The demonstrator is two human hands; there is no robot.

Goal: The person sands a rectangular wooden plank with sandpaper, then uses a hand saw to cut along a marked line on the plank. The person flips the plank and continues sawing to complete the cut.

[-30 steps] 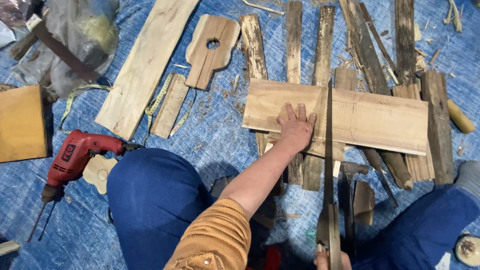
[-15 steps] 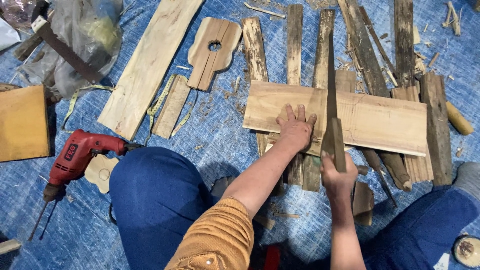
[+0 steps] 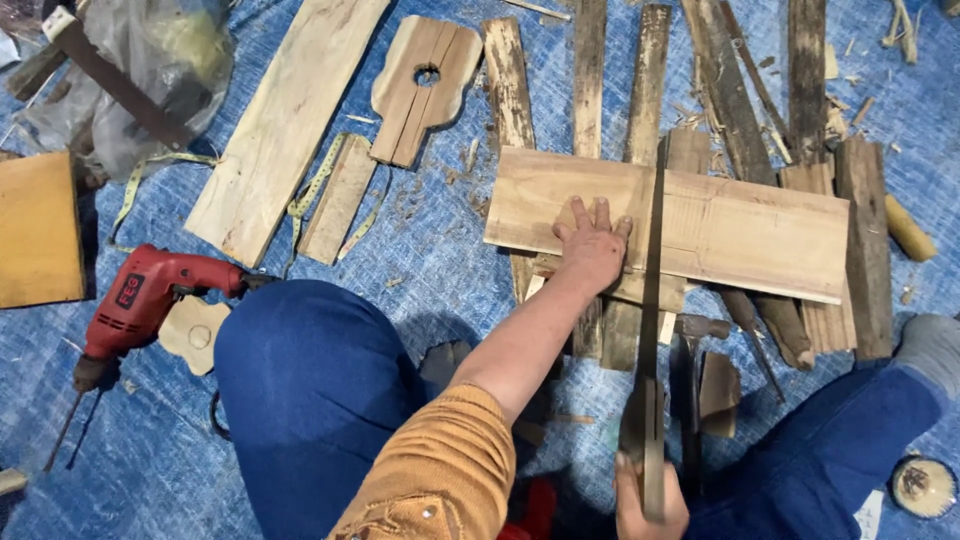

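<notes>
My left hand point(image 3: 592, 245) lies flat, fingers spread, on a pale wooden plank point(image 3: 740, 225) that rests across darker slats. My right hand point(image 3: 650, 505), at the bottom edge of the head view, grips the handle of a hand saw point(image 3: 653, 300). The saw's long blade runs away from me across the plank, just to the right of my left hand. My knees in blue trousers sit on either side of the saw.
A red power drill point(image 3: 150, 300) lies at the left beside a small wooden cutout point(image 3: 195, 333). A long board point(image 3: 285, 125), a yellow tape measure point(image 3: 318, 185), a guitar-shaped piece with a hole point(image 3: 425, 85), a hammer point(image 3: 695, 335) and weathered slats point(image 3: 590, 70) lie on the blue tarp.
My right hand has pulled the saw back toward me, from beside the plank down to the bottom edge. My left hand has stayed pressed on the plank.
</notes>
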